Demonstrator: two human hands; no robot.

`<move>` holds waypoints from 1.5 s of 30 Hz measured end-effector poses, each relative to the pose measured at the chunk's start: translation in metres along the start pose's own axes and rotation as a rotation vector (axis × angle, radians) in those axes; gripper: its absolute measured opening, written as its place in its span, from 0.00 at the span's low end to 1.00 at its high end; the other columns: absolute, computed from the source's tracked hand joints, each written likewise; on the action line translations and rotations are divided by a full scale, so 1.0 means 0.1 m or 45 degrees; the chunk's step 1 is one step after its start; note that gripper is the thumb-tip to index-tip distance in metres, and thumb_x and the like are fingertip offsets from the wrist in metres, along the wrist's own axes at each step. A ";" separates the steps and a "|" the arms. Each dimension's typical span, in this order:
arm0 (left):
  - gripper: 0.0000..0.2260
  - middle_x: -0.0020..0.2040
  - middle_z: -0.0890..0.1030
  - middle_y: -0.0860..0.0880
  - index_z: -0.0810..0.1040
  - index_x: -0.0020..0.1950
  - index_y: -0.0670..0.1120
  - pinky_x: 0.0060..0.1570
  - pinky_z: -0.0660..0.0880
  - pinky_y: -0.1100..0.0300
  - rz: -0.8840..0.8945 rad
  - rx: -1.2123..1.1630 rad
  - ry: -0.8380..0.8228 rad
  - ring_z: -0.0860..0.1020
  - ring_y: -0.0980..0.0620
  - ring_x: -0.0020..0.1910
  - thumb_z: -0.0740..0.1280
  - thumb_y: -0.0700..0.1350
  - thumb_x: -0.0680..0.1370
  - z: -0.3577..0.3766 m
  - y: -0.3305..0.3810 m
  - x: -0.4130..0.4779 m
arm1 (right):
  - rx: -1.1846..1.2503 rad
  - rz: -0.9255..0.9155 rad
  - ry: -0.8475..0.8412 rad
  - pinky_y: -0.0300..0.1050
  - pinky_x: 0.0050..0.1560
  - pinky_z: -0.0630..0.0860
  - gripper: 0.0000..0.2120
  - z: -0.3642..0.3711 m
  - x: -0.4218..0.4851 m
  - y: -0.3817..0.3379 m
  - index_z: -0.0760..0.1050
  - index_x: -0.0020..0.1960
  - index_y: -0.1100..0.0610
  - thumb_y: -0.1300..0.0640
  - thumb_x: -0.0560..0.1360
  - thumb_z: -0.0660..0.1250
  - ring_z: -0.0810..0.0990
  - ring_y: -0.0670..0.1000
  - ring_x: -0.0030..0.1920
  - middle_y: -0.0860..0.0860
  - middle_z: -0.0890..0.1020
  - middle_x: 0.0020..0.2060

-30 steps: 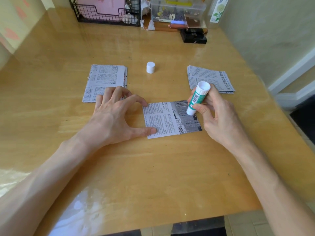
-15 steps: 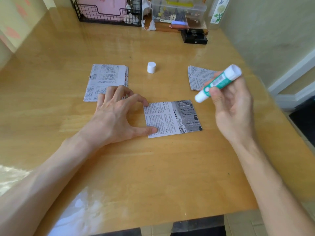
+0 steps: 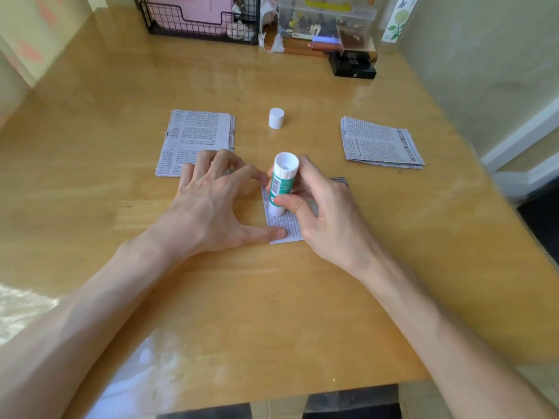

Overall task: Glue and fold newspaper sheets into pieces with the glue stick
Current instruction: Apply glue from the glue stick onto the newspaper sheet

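A small folded newspaper piece [image 3: 286, 228] lies at the middle of the wooden table [image 3: 272, 313], mostly covered by my hands. My left hand [image 3: 214, 207] presses its left edge with spread fingertips and thumb. My right hand [image 3: 320, 213] grips a green-and-white glue stick [image 3: 281, 184] nearly upright, its lower end down on the left part of the piece. The white glue cap [image 3: 276, 117] stands behind, apart from both hands. A stack of newspaper pieces [image 3: 196, 137] lies at the left and another stack [image 3: 379, 143] at the right.
At the table's far edge stand a black wire basket [image 3: 199, 22] with a pink item, a clear plastic box [image 3: 325, 16] of small things and a black box [image 3: 352, 66]. A wall runs along the right side.
My right hand, which had lifted the glue stick up and to the right, has brought it back down onto the left part of the piece. My left hand has stayed put.
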State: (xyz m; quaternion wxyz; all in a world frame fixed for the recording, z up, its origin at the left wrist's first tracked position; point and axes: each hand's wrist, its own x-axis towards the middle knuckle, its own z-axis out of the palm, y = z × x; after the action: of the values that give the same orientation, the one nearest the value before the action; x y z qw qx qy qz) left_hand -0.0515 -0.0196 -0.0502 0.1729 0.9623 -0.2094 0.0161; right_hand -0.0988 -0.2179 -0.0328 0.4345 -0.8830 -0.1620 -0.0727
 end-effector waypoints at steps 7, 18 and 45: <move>0.40 0.59 0.63 0.60 0.66 0.64 0.71 0.61 0.55 0.58 -0.004 -0.041 -0.012 0.61 0.53 0.65 0.59 0.86 0.56 -0.01 0.00 -0.01 | -0.033 0.004 -0.031 0.59 0.52 0.79 0.06 -0.03 -0.04 -0.01 0.71 0.59 0.61 0.65 0.82 0.64 0.85 0.54 0.48 0.55 0.84 0.46; 0.42 0.59 0.64 0.60 0.72 0.65 0.68 0.62 0.54 0.59 -0.007 -0.051 -0.023 0.61 0.53 0.66 0.60 0.86 0.55 -0.03 0.01 -0.01 | -0.088 0.089 0.017 0.59 0.51 0.79 0.05 -0.20 -0.09 0.06 0.71 0.59 0.59 0.63 0.84 0.65 0.85 0.57 0.48 0.53 0.86 0.45; 0.42 0.61 0.65 0.59 0.73 0.65 0.68 0.64 0.54 0.59 -0.011 -0.084 -0.037 0.62 0.53 0.66 0.60 0.86 0.55 -0.04 0.01 -0.02 | -0.196 0.191 0.212 0.60 0.58 0.80 0.09 -0.57 -0.32 0.29 0.73 0.63 0.62 0.65 0.83 0.66 0.85 0.51 0.53 0.52 0.85 0.50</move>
State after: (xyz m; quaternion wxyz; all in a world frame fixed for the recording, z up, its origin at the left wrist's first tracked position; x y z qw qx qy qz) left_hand -0.0537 -0.0184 -0.0457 0.2016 0.9571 -0.2080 -0.0055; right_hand -0.1178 -0.2863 -0.0280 0.3815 -0.9143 -0.0526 -0.1253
